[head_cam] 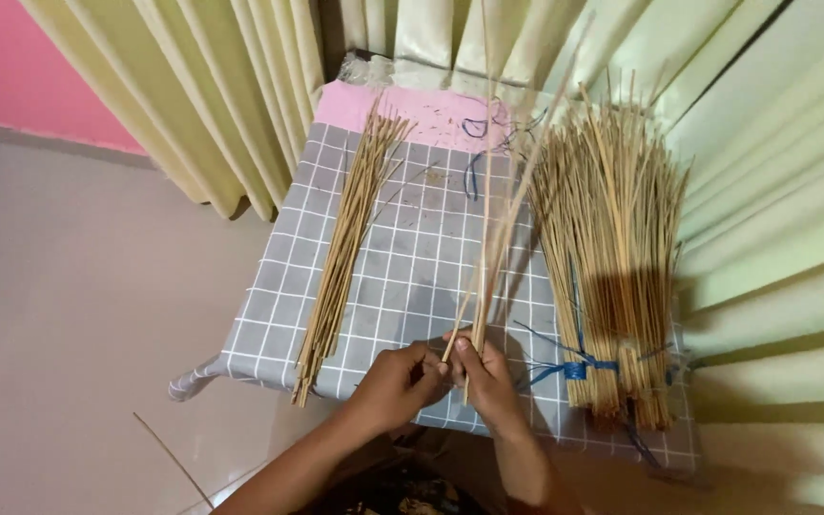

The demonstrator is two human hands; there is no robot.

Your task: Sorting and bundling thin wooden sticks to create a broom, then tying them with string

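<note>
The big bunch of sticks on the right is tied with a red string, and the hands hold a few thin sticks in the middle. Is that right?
Not quite. The head view shows the big bunch of sticks is tied with a blue string, not red. The rest holds: the left hand and right hand hold a few thin sticks in the middle.

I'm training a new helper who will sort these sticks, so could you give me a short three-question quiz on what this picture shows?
1. True or false: the large bundle of sticks on the right is tied with blue string.
2. What do the left hand and right hand hold between them?
A. a few thin sticks
B. a pair of scissors
C. a roll of tape
3. What kind of cloth covers the surface under the loose pile of sticks on the left?

Key
1. True.
2. A; the sticks point up and away from the person.
3. Grey cloth with a white grid.
</note>
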